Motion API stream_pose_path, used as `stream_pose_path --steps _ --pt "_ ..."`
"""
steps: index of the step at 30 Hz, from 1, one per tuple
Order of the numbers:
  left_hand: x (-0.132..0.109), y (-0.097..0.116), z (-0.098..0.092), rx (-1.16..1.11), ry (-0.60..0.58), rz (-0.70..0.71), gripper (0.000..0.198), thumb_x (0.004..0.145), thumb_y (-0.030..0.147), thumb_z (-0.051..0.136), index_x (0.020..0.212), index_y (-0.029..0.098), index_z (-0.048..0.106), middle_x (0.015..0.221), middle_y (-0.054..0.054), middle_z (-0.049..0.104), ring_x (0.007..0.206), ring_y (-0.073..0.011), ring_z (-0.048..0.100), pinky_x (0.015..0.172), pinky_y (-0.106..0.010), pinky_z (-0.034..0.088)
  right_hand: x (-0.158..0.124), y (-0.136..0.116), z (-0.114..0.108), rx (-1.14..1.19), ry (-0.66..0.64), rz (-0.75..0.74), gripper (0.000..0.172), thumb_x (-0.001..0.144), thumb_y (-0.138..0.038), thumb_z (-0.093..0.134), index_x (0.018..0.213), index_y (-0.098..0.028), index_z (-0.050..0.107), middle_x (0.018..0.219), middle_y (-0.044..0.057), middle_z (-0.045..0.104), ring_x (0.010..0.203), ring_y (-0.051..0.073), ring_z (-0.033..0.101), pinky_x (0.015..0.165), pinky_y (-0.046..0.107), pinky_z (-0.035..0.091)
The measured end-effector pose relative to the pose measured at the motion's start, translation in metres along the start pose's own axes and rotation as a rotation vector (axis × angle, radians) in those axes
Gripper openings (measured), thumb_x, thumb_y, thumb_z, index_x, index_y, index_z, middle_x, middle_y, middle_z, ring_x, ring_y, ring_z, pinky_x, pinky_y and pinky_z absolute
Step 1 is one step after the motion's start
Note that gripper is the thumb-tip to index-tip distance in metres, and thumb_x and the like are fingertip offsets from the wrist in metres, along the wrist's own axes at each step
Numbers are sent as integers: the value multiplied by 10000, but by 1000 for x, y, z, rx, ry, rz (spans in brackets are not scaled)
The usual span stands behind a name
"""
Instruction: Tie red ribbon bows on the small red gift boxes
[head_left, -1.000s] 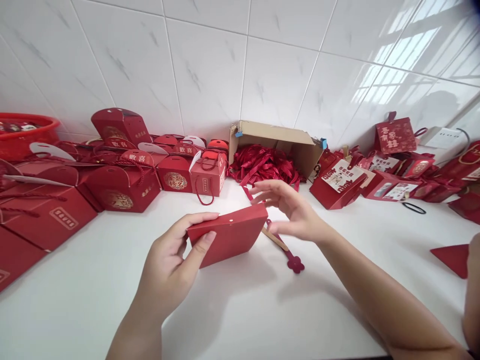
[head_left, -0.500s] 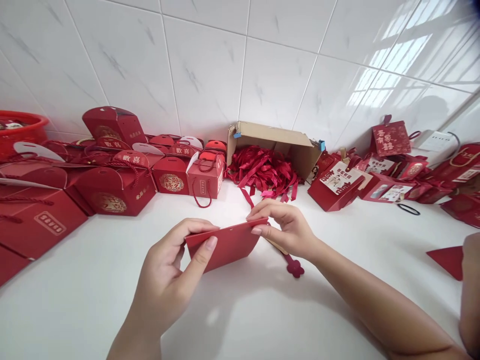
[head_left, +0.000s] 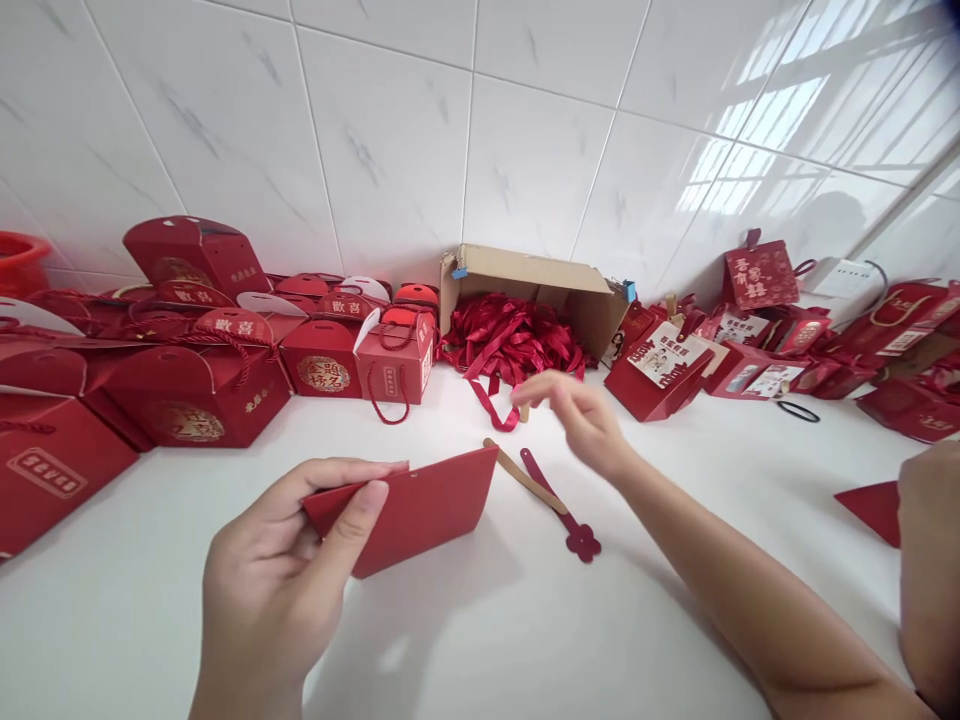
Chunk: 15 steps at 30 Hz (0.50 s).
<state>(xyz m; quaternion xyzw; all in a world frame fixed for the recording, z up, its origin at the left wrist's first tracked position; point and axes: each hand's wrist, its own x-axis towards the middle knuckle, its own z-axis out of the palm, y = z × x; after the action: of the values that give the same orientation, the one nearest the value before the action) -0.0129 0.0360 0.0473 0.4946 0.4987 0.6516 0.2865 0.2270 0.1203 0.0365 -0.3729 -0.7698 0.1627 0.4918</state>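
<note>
My left hand (head_left: 292, 570) grips a flat red card piece (head_left: 431, 510) by its left end, thumb in front and fingers behind, above the white table (head_left: 525, 640). My right hand (head_left: 574, 415) hovers off the card, near a loose loop of red ribbon (head_left: 495, 405); its fingers are bent and apart, and I make out nothing held. Below it a tan strip (head_left: 525, 478) crosses a dark red strip with a flower-shaped end (head_left: 583, 541). Behind lies a cardboard box (head_left: 532, 268) on its side, with a heap of red ribbons (head_left: 521, 335) spilling from it.
Red gift boxes (head_left: 199, 395) line the left and back by the tiled wall. More red boxes (head_left: 656, 370) stand at the back right, with a black ring (head_left: 798, 411) nearby. At the right edge, another person's arm (head_left: 930, 570) is beside a red piece (head_left: 874, 508).
My right hand has let go of the card and moved up toward the ribbon. My left hand has moved left and slightly down with the card. The crossed strips are now uncovered.
</note>
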Motion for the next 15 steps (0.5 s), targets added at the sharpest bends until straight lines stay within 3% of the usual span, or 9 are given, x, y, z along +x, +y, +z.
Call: stream_pose_path --steps 1,3,5,7,9,11,15 --pt "0 0 1 9 9 -7 57 699 345 718 734 300 710 754 31 726 643 -171 671 497 -279 547 2 20 -9 -188 111 106 466 993 -431 300 924 -201 699 896 66 697 789 164 665 676 292 550" --pt "0 0 1 41 10 7 109 746 392 673 767 288 698 752 56 719 667 -167 680 501 -304 528 2 61 -27 -327 212 185 357 963 -356 367 989 -197 685 932 77 680 829 187 652 698 320 546" --pt "0 0 1 94 29 -1 156 772 437 639 795 290 687 708 71 700 660 -171 681 436 -285 471 -6 98 -41 -431 231 223 257 900 -277 460 931 -182 696 910 86 670 822 201 636 756 361 535" --pt "1 0 1 130 75 -46 176 740 465 670 790 297 694 595 62 660 535 -155 642 326 -220 372 -17 124 -51 -507 169 250 161 843 -218 553 842 -165 705 871 78 669 772 187 628 781 368 531" --pt "1 2 2 125 118 -83 187 683 462 725 767 296 704 523 55 626 404 -119 546 262 -202 318 -26 140 -54 -572 109 273 114 852 -227 605 875 -149 684 914 62 671 806 172 632 814 376 527" --pt "2 3 4 103 130 -74 185 678 454 730 760 288 710 554 50 644 397 -101 515 289 -191 380 -31 148 -53 -631 62 297 170 893 -282 605 982 -144 651 1009 57 662 899 174 634 849 393 522" --pt "2 6 6 32 127 -76 119 687 356 729 755 261 707 692 29 708 602 -149 653 484 -196 545 -32 153 -44 -737 3 375 254 933 -325 559 1128 -168 605 1163 79 620 1015 199 615 883 416 521"
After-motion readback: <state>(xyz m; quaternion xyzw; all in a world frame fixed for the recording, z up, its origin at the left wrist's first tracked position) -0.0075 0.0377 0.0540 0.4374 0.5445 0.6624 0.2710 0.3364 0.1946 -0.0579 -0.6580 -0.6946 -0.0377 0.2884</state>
